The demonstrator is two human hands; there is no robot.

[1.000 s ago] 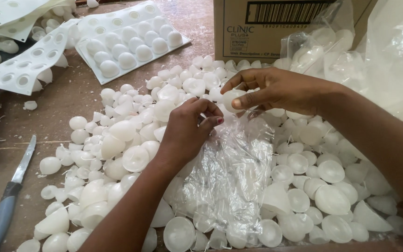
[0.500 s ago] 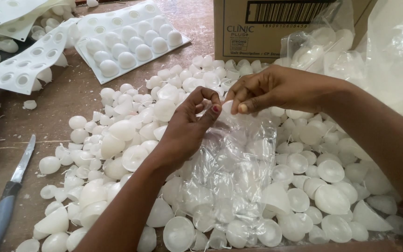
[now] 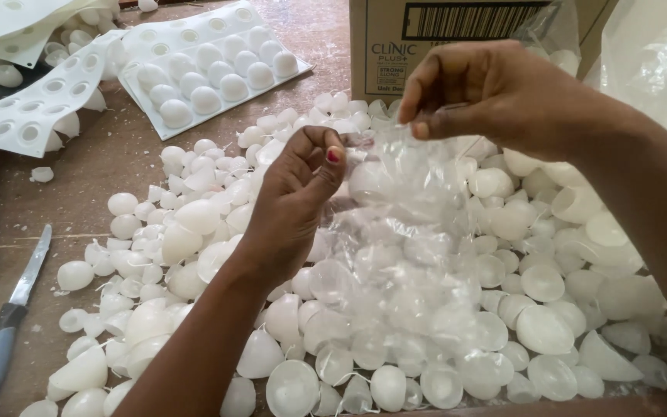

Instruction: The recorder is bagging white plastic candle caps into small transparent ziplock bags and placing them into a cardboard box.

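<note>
Both hands pinch clear plastic bag [image 3: 403, 255]: left hand [image 3: 299, 193] and right hand [image 3: 488, 93] grip the top edge, pulling it taut, above white shell halves [image 3: 194, 255] heaped on bench [image 3: 94, 170].

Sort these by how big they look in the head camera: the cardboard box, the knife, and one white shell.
1. cardboard box, though cut off by the frame's edge
2. knife
3. one white shell
</note>
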